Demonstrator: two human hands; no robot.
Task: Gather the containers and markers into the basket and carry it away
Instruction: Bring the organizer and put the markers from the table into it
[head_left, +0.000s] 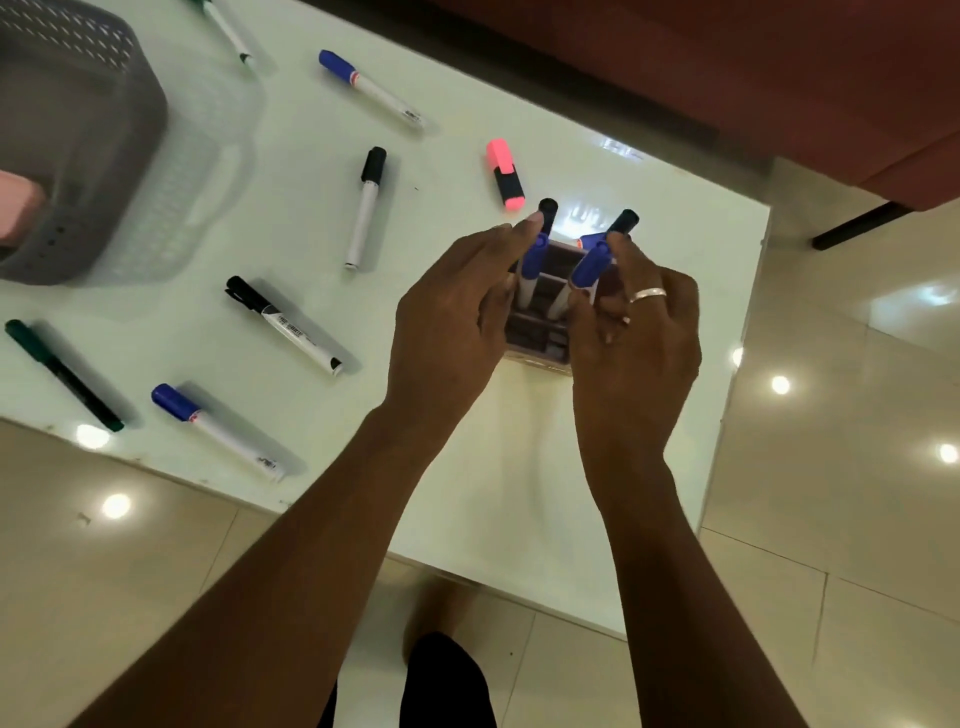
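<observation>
While both hands wrap round it, the holder (540, 332) sits on the white table (467, 493) near the right edge. It is a small box with slots inside. The left hand (447, 332) presses on its left side, with the thumb up by the pen tops. The right hand (636, 332) presses on its right side, fingers curled against the wall. A ring (647, 294) shines on one right finger. Both hands squeeze the holder between them.

Pens stand in the slots. Two have blue caps (589, 267) and two have black caps (548, 208).

Loose pens lie flat on the table, apart from each other. A pink marker (505, 174) lies just past the holder. A black-capped white pen (366, 208) lies to its left. A blue-capped pen (371, 88) lies farther back. A green-tipped pen (228, 31) lies at the far edge, near the basket. A black marker (285, 325) lies left of the left hand. A second blue pen (218, 431) lies close to the near edge. A dark green pen (62, 374) lies at the far left.

The grey basket (104, 104) stands at the back left corner, well apart from the holder. Something pink (18, 208) sits inside it. I cannot tell what it is.
</observation>
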